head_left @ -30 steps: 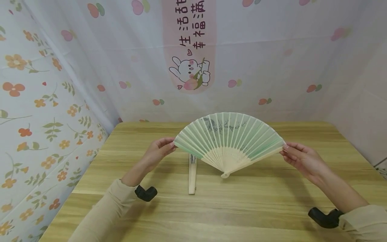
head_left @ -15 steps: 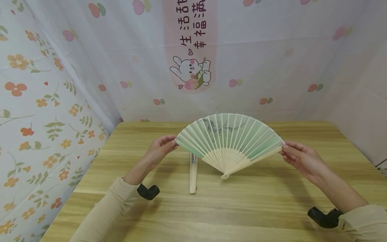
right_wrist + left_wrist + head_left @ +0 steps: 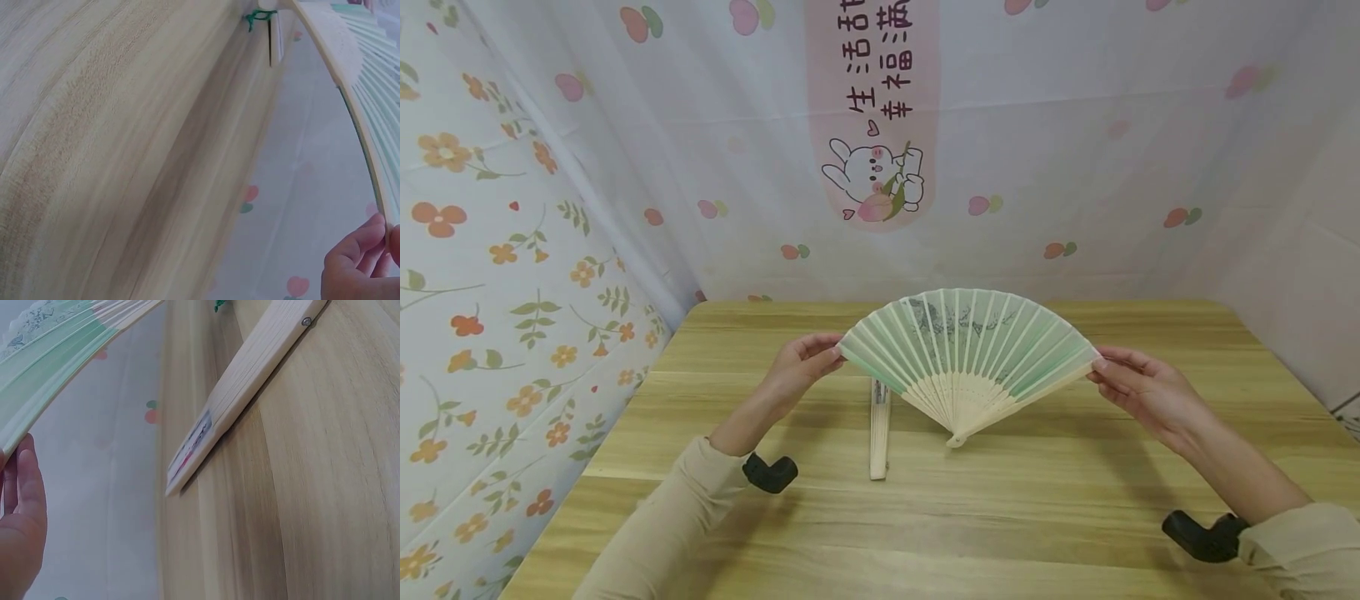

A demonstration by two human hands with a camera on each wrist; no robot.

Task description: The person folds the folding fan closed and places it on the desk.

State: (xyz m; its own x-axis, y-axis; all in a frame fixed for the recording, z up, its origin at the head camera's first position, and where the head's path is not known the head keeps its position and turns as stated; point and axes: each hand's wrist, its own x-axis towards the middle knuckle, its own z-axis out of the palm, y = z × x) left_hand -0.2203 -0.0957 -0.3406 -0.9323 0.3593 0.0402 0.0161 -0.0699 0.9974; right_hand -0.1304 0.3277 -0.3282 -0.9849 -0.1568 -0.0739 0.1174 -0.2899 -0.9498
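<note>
Pinched at both outer corners, the spread green fan [image 3: 962, 354] sits between your left hand [image 3: 801, 367] and your right hand [image 3: 1146, 392], each holding one end rib between thumb and fingers. Its curved edge faces the printed backdrop [image 3: 1037, 150], and its pivot points back toward you, over the wooden table [image 3: 1037, 517]; whether that pivot touches the wood, you cannot tell. Left of the pivot, a folded fan [image 3: 878, 437] lies on the table, its far end hidden from your head view behind the spread one. Your left wrist view shows its metal rivet [image 3: 306, 321] and printed tip.
</note>
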